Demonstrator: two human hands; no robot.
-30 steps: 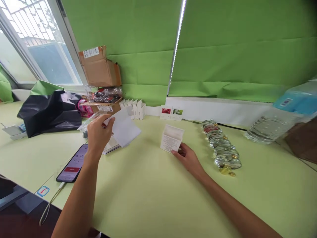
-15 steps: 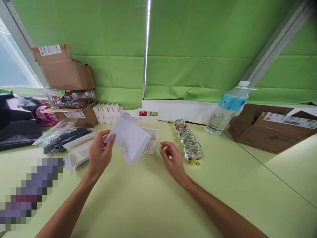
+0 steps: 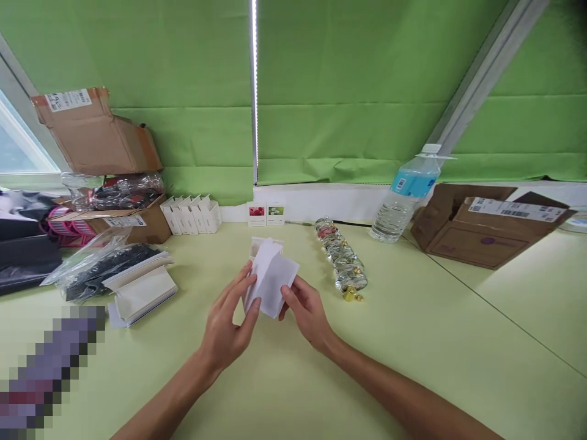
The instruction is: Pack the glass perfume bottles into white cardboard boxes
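Both hands hold a partly folded white card (image 3: 274, 286) above the middle of the table. My left hand (image 3: 229, 327) has its fingers against the card's left side and lower edge. The thumb of my right hand (image 3: 308, 308) lies on the card's right side, with the other fingers behind it. A small white box (image 3: 255, 245) is partly hidden behind the card. To the left lies a stack of flat white cards (image 3: 145, 293). Several upright white boxes (image 3: 192, 215) stand in a row at the back.
Foil packets in a strip (image 3: 342, 256) lie right of my hands. Behind them stand a water bottle (image 3: 397, 214) and an open brown carton (image 3: 481, 238). Two small picture cards (image 3: 266, 214) lean at the back wall. Bagged black items (image 3: 105, 269) and stacked cartons (image 3: 103, 143) are at left.
My left hand has moved right and down with the card. My right hand has taken hold of its right side. The card is now partly folded. The view has shifted a little.
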